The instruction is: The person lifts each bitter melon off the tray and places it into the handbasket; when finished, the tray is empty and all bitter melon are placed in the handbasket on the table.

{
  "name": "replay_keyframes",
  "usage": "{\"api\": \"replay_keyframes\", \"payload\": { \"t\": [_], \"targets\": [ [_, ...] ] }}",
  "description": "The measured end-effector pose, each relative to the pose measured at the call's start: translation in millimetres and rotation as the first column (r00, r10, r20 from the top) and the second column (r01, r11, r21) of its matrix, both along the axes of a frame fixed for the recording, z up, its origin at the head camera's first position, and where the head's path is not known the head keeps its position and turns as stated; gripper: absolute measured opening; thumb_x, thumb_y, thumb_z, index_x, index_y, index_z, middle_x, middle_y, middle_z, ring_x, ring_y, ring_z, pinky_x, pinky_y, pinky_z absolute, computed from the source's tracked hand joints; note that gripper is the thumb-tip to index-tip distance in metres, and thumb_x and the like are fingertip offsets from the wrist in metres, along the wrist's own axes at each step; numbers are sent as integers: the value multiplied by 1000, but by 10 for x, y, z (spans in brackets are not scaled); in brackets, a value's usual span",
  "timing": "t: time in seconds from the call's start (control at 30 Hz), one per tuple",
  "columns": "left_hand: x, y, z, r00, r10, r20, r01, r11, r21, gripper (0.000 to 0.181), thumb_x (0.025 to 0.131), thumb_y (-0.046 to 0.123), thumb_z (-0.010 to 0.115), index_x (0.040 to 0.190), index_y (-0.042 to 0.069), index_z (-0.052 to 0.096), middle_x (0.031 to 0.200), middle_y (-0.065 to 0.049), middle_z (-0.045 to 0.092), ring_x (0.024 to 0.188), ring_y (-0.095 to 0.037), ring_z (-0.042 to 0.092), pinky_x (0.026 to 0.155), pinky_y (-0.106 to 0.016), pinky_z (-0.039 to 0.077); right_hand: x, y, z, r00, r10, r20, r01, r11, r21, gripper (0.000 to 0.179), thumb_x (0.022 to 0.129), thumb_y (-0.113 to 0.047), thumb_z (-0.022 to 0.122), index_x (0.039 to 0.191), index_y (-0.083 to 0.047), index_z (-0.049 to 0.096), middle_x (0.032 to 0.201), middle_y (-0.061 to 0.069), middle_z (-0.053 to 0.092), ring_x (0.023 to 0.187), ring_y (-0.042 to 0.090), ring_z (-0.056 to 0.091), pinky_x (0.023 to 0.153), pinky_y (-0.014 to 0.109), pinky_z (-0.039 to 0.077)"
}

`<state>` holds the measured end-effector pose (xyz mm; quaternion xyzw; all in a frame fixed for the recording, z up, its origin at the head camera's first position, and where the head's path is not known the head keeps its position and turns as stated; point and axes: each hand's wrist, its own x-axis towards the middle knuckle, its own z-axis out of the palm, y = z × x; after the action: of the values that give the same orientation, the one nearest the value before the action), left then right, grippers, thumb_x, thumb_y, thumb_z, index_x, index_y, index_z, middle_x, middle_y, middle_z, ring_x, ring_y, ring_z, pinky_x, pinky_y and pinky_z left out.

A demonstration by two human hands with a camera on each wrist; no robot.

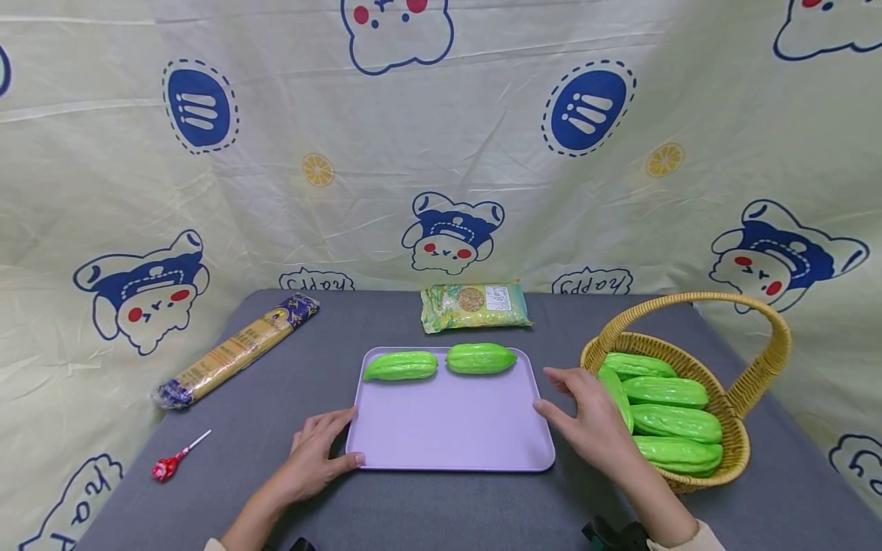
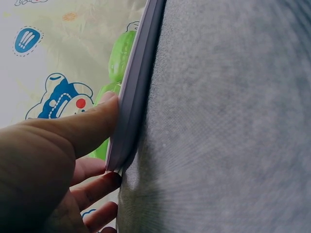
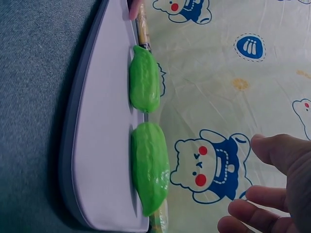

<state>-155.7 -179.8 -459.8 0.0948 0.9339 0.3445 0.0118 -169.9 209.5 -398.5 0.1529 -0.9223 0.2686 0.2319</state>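
A light purple tray [image 1: 451,428] lies on the grey table with two green bitter melons along its far side: the left bitter melon [image 1: 401,366] and the right bitter melon [image 1: 481,358]. My left hand [image 1: 317,455] rests at the tray's near left corner; its thumb touches the rim and its fingers reach the left edge. Right of the tray, my right hand [image 1: 592,417] holds nothing, with thumb and fingers spread apart. Beside it stands a woven basket [image 1: 740,451] holding several more bitter melons [image 1: 668,392]. The right hand partly hides the basket's left side.
A packet of noodles [image 1: 237,348] lies at the far left. Nearer on the left is a red-wrapped lollipop [image 1: 165,468]. A green and yellow food packet [image 1: 475,306] lies behind the tray. The basket's tall handle [image 1: 775,348] arches at the right. A printed curtain hangs behind the table.
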Motion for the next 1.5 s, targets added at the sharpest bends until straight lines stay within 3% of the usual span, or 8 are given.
{"api": "replay_keyframes", "payload": {
  "t": [0.2, 0.5, 0.7, 1.1, 1.5],
  "targets": [
    [3, 0, 0, 1000, -3, -7, 3, 1000, -7, 70, 78, 39, 74, 138, 13, 49, 138, -10, 50, 127, -33, 36, 99, -54, 24, -80, -94, -23, 997, 26, 69, -24, 999, -28, 44, 80, -22, 75, 118, -4, 62, 105, 9, 63, 97, 22, 59, 79, 41, 47],
    [2, 0, 9, 1000, -4, -1, 4, 1000, 1, 70, 78, 38, 74, 138, 13, 49, 138, -11, 50, 127, -33, 35, 99, -54, 24, -234, -210, -56, 993, 63, 104, -61, 998, -24, 48, 80, -26, 74, 122, -5, 61, 109, 9, 63, 100, 23, 57, 80, 42, 46],
    [1, 0, 1, 1000, -5, -13, 5, 1000, -10, 70, 78, 39, 73, 137, 12, 49, 138, -11, 51, 127, -33, 36, 98, -54, 24, -394, -270, -49, 989, 96, 116, -93, 995, -28, 50, 80, -27, 74, 123, -4, 60, 111, 12, 63, 102, 26, 56, 82, 43, 45],
    [0, 1, -2, 1000, 0, 0, 0, 1000, -4, 70, 78, 39, 73, 138, 13, 49, 138, -11, 50, 128, -32, 36, 99, -55, 24, -695, -374, -112, 968, 98, 229, -92, 995, -39, 53, 82, -30, 72, 127, -5, 57, 126, 17, 58, 120, 35, 49, 96, 54, 40],
    [8, 7, 1, 1000, 3, -17, -3, 1000, -6, 69, 77, 36, 75, 137, 12, 49, 137, -11, 51, 127, -33, 36, 99, -55, 24, -907, -399, -178, 958, 125, 260, -124, 992, -21, 49, 81, -25, 73, 124, -4, 59, 125, 17, 58, 118, 35, 49, 96, 52, 41]
  ]
}}
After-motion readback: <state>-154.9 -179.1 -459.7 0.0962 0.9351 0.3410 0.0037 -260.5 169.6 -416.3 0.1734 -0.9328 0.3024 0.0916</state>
